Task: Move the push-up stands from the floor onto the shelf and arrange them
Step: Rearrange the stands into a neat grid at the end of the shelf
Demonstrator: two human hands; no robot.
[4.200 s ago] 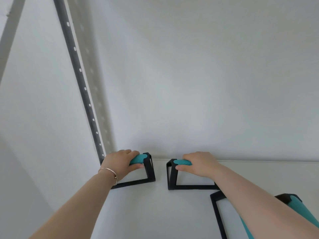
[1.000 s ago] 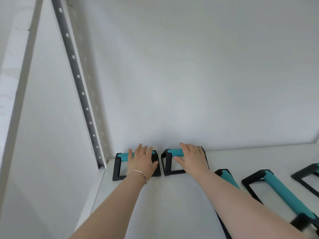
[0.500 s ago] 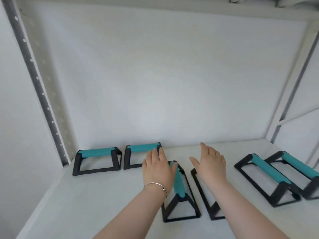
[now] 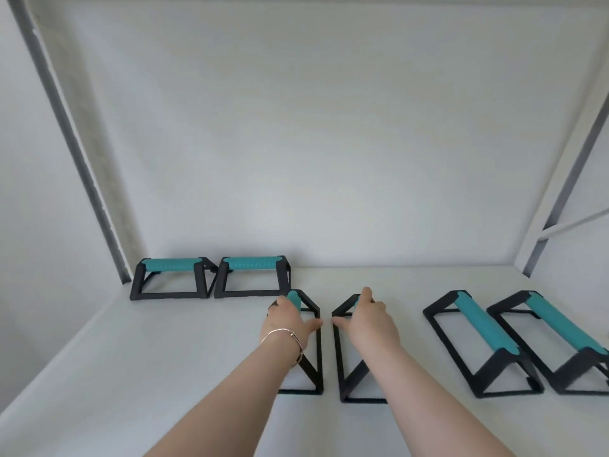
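Both hands have dropped from hovering, fingers spread, onto the two middle stands. At the far left of the white shelf [image 4: 138, 351], two push-up stands [image 4: 169, 278] [image 4: 252, 276] sit side by side against the back wall. Next, the left hand [image 4: 288, 319], with a bracelet [image 4: 283, 334] at the wrist, wraps the teal grip of a lengthwise stand [image 4: 313, 351]; the right hand [image 4: 370, 319] closes on its neighbour [image 4: 342, 364]. Two more stands [image 4: 478, 338] [image 4: 560, 334] lie to the right.

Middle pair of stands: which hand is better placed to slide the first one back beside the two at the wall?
Left. The left hand grips the middle-left stand, the one nearer the two wall stands; the right hand holds the farther stand.
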